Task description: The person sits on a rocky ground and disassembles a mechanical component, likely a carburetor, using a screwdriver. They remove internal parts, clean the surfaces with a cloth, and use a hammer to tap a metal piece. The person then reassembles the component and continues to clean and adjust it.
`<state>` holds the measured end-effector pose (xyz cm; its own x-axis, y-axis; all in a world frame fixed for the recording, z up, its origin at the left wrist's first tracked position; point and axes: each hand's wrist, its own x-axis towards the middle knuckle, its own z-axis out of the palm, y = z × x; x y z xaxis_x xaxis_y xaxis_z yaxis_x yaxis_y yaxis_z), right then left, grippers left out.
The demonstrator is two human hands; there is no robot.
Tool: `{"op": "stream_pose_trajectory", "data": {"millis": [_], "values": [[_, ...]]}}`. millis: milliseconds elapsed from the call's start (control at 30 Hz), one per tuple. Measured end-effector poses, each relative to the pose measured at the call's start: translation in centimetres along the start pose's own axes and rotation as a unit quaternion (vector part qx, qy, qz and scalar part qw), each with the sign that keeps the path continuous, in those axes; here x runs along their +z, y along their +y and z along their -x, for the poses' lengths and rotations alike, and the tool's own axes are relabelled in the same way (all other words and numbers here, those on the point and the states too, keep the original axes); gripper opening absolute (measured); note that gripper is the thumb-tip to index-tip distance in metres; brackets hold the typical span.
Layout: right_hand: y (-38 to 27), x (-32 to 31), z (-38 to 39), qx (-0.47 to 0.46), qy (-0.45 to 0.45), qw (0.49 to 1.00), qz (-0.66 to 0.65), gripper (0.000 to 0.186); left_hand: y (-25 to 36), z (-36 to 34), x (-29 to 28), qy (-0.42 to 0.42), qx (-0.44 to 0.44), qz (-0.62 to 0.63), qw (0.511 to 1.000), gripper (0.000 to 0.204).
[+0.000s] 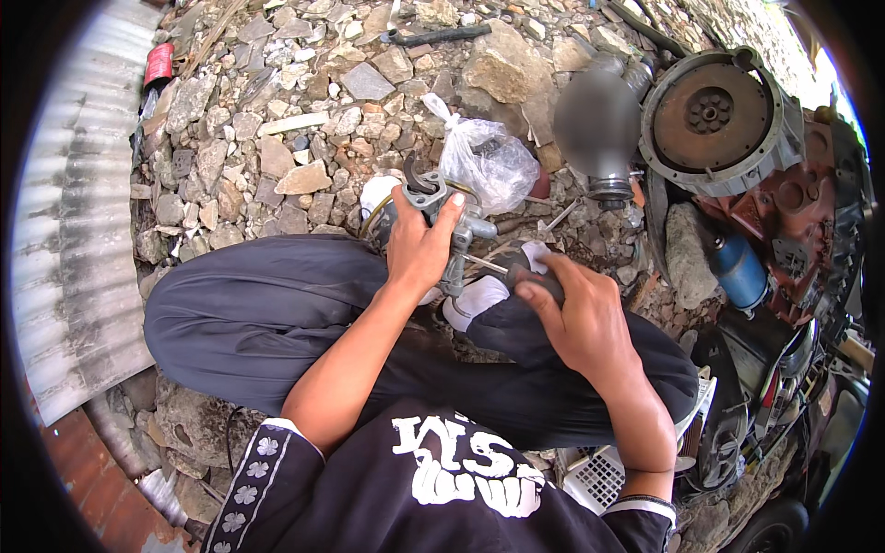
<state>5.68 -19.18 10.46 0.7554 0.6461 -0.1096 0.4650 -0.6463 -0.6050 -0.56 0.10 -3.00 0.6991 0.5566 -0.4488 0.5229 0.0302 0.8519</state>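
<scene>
In the head view, the landmark is a grey metal part [477, 227]. The left hand [419, 247] is clamped on it from its left, thumb on top; the part shows beyond the fingertips and along the thumb side. To the right of the part, the right hand [581, 309] is closed around a screwdriver [536, 283], whose shaft points left to the part; the tip's seating is too small to tell. Just beyond the part lies a clear plastic bag [498, 175].
</scene>
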Motion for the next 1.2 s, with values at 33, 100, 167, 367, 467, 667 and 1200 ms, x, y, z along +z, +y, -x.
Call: {"op": "stream_pose_trajectory", "data": {"millis": [33, 100, 167, 367, 467, 667, 1200], "values": [[0.7, -0.2, 0.2, 0.023, -0.060, 0.998, 0.011, 0.025, 0.3, 0.0, -0.1, -0.016, -0.006, 0.020, 1.000, 0.103], [0.7, 0.0, 0.2, -0.015, -0.017, 1.000, 0.008, 0.026, 0.4, 0.0, -0.1, -0.018, -0.002, 0.031, 0.999, 0.105], [0.9, 0.1, -0.1, -0.082, 0.019, 0.996, 0.015, 0.028, 0.0, -0.1, 0.1, 0.010, 0.019, 0.014, 1.000, 0.103], [-0.7, -0.6, -0.8, -0.080, 0.019, 0.997, -0.006, 0.025, -1.6, -0.4, 0.6, 0.019, 0.024, -0.011, 0.999, 0.093], [-0.9, -0.4, -0.1, 0.005, -0.019, 1.000, -0.018, 0.021, 1.4, 0.8, 0.0, -0.025, 0.005, 0.012, 1.000, 0.083], [0.4, -1.4, -0.8, -0.006, 0.000, 1.000, -0.015, 0.017, 0.7, 0.5, 0.8, -0.016, 0.015, 0.138, 0.990, 0.081], [0.1, -1.8, -0.6, -0.018, 0.002, 0.999, -0.038, 0.028, 0.5, -0.4, 0.1, -0.022, -0.026, 0.254, 0.967, 0.061]]}}
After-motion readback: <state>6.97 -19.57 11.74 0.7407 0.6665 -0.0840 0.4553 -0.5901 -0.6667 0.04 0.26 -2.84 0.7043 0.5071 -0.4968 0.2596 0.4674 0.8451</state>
